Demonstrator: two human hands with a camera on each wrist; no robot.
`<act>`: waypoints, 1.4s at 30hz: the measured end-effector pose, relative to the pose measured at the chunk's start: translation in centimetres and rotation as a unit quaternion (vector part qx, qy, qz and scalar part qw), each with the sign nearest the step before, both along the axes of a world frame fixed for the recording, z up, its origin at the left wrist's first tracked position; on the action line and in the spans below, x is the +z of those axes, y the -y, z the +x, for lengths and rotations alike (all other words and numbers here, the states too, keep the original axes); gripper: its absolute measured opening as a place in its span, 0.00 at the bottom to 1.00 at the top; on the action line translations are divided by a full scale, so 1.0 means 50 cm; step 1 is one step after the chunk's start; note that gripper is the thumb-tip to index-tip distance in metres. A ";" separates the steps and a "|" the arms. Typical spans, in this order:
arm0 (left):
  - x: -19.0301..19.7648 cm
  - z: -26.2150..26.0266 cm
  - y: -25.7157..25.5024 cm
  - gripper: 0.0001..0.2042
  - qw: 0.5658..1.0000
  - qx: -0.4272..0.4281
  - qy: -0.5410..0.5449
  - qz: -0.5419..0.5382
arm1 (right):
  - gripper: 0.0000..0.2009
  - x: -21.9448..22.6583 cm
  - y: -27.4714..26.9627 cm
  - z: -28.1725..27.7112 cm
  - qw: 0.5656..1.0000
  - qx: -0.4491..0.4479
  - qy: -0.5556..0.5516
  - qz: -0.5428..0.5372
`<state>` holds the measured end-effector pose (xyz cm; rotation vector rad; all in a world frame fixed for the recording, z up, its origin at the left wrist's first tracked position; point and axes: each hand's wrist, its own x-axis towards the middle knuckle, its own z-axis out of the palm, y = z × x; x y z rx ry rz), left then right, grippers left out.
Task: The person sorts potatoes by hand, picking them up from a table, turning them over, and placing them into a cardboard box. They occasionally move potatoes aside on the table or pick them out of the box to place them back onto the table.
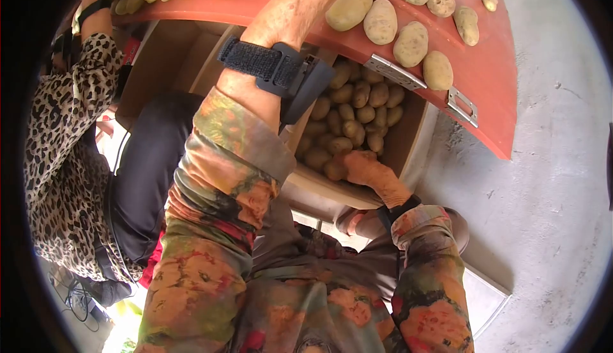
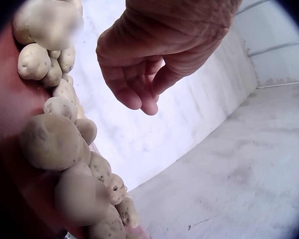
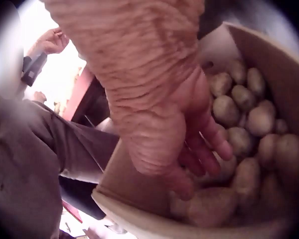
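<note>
My right hand (image 1: 369,169) reaches down into a cardboard box (image 1: 332,190) that holds many potatoes (image 1: 365,114). In the right wrist view its fingers (image 3: 202,149) are spread and loosely bent, right at a potato (image 3: 224,168) near the box's front wall. My left hand (image 2: 164,45) hangs in the air beyond the red tabletop (image 1: 281,9), fingers loosely bent with nothing between them. Beside it in the left wrist view, potatoes (image 2: 52,142) line the table. The head view cuts off most of that hand at the top edge.
Another cardboard box (image 1: 163,56) stands left of the potato box, under the table. Metal latches (image 1: 396,72) sit on the table's front edge. At the left sits a person in a leopard-print top (image 1: 70,155). A grey wall (image 1: 555,161) rises on the right.
</note>
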<state>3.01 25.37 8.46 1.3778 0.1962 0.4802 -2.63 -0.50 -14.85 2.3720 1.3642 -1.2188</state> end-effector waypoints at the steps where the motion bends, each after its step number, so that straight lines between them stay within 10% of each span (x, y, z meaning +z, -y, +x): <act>1: 0.003 -0.008 0.001 0.06 1.000 -0.003 0.005 -0.008 | 0.20 -0.028 0.007 -0.004 0.998 -0.002 -0.006 -0.055; 8: -0.003 -0.006 -0.015 0.07 1.000 0.003 0.021 -0.008 | 0.24 -0.053 0.000 -0.014 1.000 0.026 0.013 -0.008; 12: -0.004 0.011 -0.017 0.07 1.000 0.018 0.004 -0.006 | 0.28 -0.288 0.083 -0.016 0.967 0.040 0.019 0.250; 18: 0.003 0.011 -0.016 0.07 0.999 0.013 -0.028 -0.010 | 0.24 0.021 -0.009 -0.001 0.993 -0.050 -0.071 0.076; 27: -0.006 0.027 -0.017 0.07 0.999 0.001 -0.052 0.017 | 0.26 0.394 -0.039 0.090 0.880 -0.199 -0.192 0.385; 33: -0.008 0.036 0.011 0.07 0.998 -0.015 -0.057 0.033 | 0.22 0.445 0.038 0.176 0.642 -0.460 -0.113 0.603; 36: -0.006 0.039 0.024 0.08 0.997 -0.029 -0.056 0.034 | 0.22 0.390 0.061 0.224 0.668 -0.462 0.070 0.580; 42: -0.013 0.038 0.027 0.08 0.996 -0.026 -0.070 0.047 | 0.21 0.352 0.074 0.253 0.640 -0.508 0.083 0.570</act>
